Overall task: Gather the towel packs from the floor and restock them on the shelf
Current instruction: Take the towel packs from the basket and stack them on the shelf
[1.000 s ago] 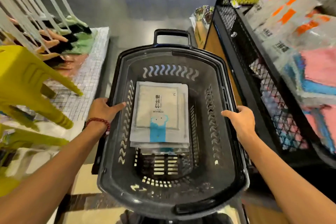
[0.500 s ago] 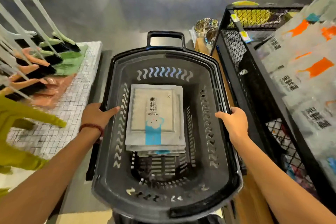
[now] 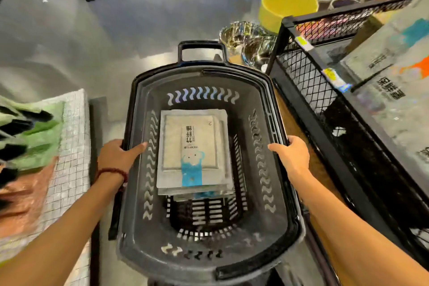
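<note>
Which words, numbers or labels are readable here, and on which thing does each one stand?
"竹纤维", upside down: top towel pack in the basket.
"2": same pack, far corner.
Small brand line on that pack: too blurred.
"保鲜", third character unclear: grey pack on the shelf.
Yellow shelf tags: too blurred.

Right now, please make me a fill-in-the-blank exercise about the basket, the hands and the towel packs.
1. The left hand and the right hand each grip the basket by its ____.
2. The towel packs lie stacked ____ the basket.
3. The largest bowl beyond the basket is ____.
Missing words: rim; inside; yellow.
</note>
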Motion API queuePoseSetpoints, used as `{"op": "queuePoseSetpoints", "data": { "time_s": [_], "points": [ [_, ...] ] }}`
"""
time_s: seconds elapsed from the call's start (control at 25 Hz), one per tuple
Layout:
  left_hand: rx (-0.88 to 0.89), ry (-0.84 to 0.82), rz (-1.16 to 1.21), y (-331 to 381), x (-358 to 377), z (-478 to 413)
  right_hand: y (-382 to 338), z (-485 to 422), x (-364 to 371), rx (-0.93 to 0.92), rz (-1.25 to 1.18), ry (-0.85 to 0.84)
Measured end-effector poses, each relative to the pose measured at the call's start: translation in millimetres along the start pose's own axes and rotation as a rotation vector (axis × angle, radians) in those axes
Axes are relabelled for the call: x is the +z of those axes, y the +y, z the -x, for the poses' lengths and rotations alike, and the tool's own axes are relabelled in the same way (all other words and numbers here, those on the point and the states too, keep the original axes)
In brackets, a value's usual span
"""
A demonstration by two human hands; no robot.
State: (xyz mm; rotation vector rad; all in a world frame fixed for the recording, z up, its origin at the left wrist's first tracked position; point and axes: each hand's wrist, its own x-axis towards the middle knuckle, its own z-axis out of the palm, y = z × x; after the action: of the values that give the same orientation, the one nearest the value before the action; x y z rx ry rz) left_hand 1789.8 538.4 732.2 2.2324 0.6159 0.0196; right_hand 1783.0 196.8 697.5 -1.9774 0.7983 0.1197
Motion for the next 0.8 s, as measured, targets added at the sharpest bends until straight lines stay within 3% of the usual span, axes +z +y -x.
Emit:
{"op": "queuePoseSetpoints", "data": {
  "time_s": [0.4,0.56,0.8],
  "points": [
    [-0.059,-0.109,-0.101,12,112,-231,-60,-176,90,0.086,-0.015,0.045],
    [-0.105,-0.148,-0.097,32,169,-298,-55,-253,137,0.109,0.026,0.028],
    [-0.127,-0.136,-0.068,-17,270,-409,-9,-371,235,0.207,0.057,0.079]
  ]
}}
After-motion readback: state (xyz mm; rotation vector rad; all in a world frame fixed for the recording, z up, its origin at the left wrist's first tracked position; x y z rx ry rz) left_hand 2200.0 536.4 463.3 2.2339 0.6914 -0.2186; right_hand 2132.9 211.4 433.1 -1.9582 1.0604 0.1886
